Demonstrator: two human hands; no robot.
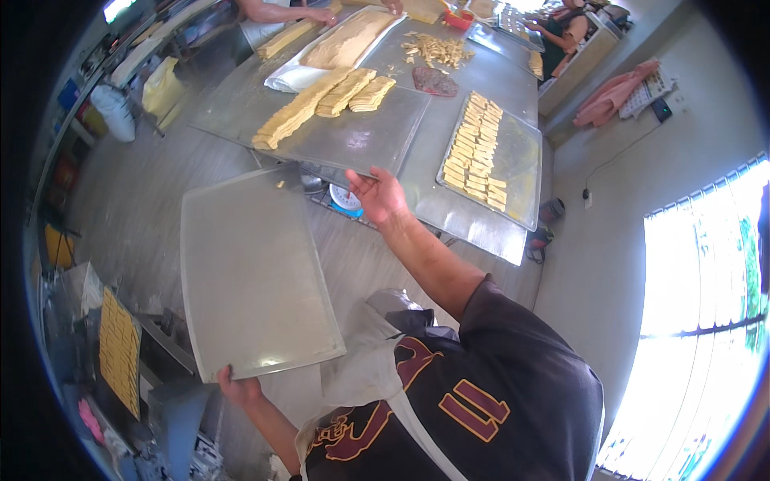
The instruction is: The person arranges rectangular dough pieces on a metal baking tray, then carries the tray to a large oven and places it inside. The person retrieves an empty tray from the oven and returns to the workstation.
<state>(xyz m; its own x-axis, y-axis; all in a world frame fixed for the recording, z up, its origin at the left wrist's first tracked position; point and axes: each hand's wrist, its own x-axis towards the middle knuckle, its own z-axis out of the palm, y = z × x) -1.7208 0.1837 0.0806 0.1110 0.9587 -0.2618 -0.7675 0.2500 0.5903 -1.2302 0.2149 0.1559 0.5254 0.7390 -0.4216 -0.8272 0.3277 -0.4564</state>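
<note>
One empty tray (pixel 249 272) held, left hand (pixel 239 390) gripping, right hand (pixel 378 195) open.

I see my left hand (pixel 238 390) gripping a bare baking tray (pixel 253 272) of dull grey metal, its matt face smooth and faintly smeared, while my right hand (pixel 379 196) touches the edge of a second metal tray (pixel 377 136) with the same brushed, lightly scuffed finish under soft, matt yellow dough strips (pixel 309 108). The worktable (pixel 449 204) looks like worn sheet metal with a low sheen, and the white apron (pixel 361 369) at my chest reads as thin, slightly glossy plastic over dark matt cloth
</note>
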